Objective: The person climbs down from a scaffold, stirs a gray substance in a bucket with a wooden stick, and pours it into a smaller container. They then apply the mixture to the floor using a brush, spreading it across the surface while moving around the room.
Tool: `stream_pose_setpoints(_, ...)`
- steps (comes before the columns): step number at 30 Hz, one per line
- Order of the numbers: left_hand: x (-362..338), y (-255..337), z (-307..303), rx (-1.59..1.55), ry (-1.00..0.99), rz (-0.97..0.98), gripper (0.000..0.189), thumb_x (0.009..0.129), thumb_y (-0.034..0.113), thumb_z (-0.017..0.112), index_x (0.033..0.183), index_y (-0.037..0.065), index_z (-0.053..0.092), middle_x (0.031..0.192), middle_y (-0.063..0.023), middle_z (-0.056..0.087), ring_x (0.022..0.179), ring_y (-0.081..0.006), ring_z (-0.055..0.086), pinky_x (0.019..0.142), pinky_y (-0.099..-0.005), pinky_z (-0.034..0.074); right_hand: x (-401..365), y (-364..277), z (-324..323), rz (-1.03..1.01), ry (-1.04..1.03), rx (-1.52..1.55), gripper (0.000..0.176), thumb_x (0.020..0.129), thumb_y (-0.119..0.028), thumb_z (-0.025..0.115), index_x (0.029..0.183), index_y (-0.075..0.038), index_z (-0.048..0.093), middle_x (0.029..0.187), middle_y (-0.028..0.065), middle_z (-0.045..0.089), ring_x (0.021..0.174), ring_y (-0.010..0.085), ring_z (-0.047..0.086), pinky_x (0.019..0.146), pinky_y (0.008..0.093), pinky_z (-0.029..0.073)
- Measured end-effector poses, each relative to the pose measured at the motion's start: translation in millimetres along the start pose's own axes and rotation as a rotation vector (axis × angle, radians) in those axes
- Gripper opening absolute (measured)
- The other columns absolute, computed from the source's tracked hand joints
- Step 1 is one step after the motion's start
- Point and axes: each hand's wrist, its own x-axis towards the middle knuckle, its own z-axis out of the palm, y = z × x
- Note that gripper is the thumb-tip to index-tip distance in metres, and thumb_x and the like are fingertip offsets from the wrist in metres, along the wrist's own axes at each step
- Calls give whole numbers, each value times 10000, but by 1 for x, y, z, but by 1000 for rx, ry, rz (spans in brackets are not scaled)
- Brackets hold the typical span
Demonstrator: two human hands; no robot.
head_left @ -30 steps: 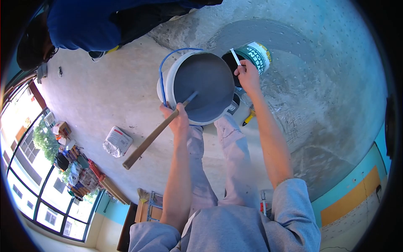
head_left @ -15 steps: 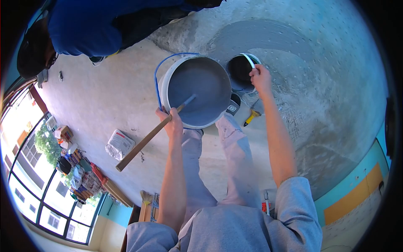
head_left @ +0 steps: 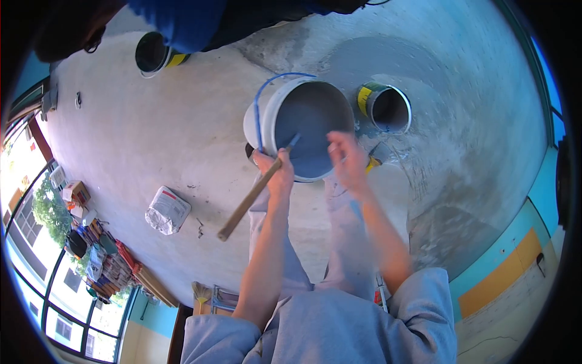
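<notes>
A large white bucket [head_left: 257, 124] with a blue handle holds wet grey mix and tilts toward me. My left hand [head_left: 277, 176] is at its near rim, closed around a wooden stick [head_left: 251, 203] whose far end dips into the mix. My right hand [head_left: 350, 164], somewhat blurred, hovers by the bucket's right rim with its fingers apart and nothing in them. A smaller dark bucket with a yellow label [head_left: 365, 100] leans on the wet floor beyond that hand. A trowel with a yellow handle [head_left: 374, 162] lies partly hidden behind my right hand.
A co-worker in a blue top [head_left: 182, 21] bends at the upper left beside another dark bucket [head_left: 151, 54]. A white bag [head_left: 168, 210] lies on the floor at left. Wet grey coating [head_left: 418, 60] covers the floor at upper right. Boxes and clutter [head_left: 109, 261] line the window.
My right hand has let go of the smaller bucket's handle and drawn back toward the large bucket. The smaller bucket now tips over to the right. My left hand still grips the stick.
</notes>
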Motion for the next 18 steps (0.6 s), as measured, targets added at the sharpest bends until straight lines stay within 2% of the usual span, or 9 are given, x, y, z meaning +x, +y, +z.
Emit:
stream_pose_setpoints(2, 1, -2, -7, -25, -62, -18, 654, 842, 292, 577, 1221, -150, 279, 1156, -320, 432, 1097, -384, 469, 965, -413, 344, -22, -23, 50, -186, -83, -88, 404, 800, -14, 579, 1197, -30, 505, 1178, 181, 497, 1098, 355, 491, 895, 406, 436)
stream_pose_setpoints(3, 3, 1, -12, -47, -94, -42, 735, 823, 355, 625, 1224, -149, 272, 1144, -306, 450, 1088, -375, 486, 950, -409, 365, -28, -29, 72, -145, -49, -93, 460, 782, -3, 585, 1227, -28, 472, 1203, 189, 473, 1114, 366, 469, 910, 414, 424)
stream_pose_setpoints(5, 6, -1, -21, -77, -181, -47, 781, 797, 378, 654, 1227, -148, 268, 1135, -297, 465, 1074, -368, 499, 938, -401, 382, -36, -38, 105, -59, 18, -99, 574, 748, 17, 596, 1289, -23, 407, 1253, 205, 425, 1148, 387, 423, 939, 431, 400)
stream_pose_setpoints(6, 10, -1, -24, -89, -226, -43, 804, 785, 390, 668, 1228, -147, 266, 1130, -292, 473, 1068, -365, 506, 932, -397, 390, -37, -39, 110, -67, 36, -120, 593, 745, 9, 605, 1297, -20, 392, 1252, 211, 422, 1145, 394, 420, 947, 440, 389)
stream_pose_setpoints(7, 13, 3, -28, -113, -219, -25, 813, 734, 372, 707, 1173, -192, 318, 1102, -347, 470, 1052, -441, 505, 919, -437, 405, -38, -40, 113, -71, 56, -140, 612, 742, 1, 613, 1306, -17, 376, 1252, 217, 419, 1143, 401, 416, 955, 449, 378)
stream_pose_setpoints(10, 19, 14, -41, -74, -326, 7, 806, 729, 385, 714, 1162, -180, 335, 1080, -336, 491, 1033, -440, 527, 895, -434, 425, -40, -35, 122, -97, 129, -196, 631, 756, -82, 646, 1310, 4, 355, 1229, 212, 443, 1138, 404, 417, 965, 458, 360)
stream_pose_setpoints(12, 21, 30, -51, -6, -380, -10, 787, 720, 388, 722, 1151, -151, 345, 1059, -318, 510, 964, -437, 566, 839, -445, 458, -37, -35, 130, -113, 191, -270, 628, 767, -118, 652, 1304, 18, 355, 1208, 219, 458, 1113, 410, 435, 960, 450, 365)
stream_pose_setpoints(15, 23, 28, -54, 38, -443, 44, 802, 729, 424, 704, 1161, -133, 321, 1047, -317, 508, 907, -447, 587, 796, -459, 476, -41, -50, 145, 162, 296, -107, 574, 843, -166, 596, 1314, 30, 332, 1183, 210, 478, 1087, 375, 471, 940, 433, 384)
stream_pose_setpoints(18, 26, 33, -62, 111, -551, 21, 802, 732, 433, 688, 1155, -145, 324, 1084, -338, 513, 976, -451, 580, 842, -445, 468, -47, -58, 161, 419, 411, 21, 515, 917, -199, 528, 1336, 8, 312, 1168, 189, 489, 1073, 307, 502, 908, 399, 412)
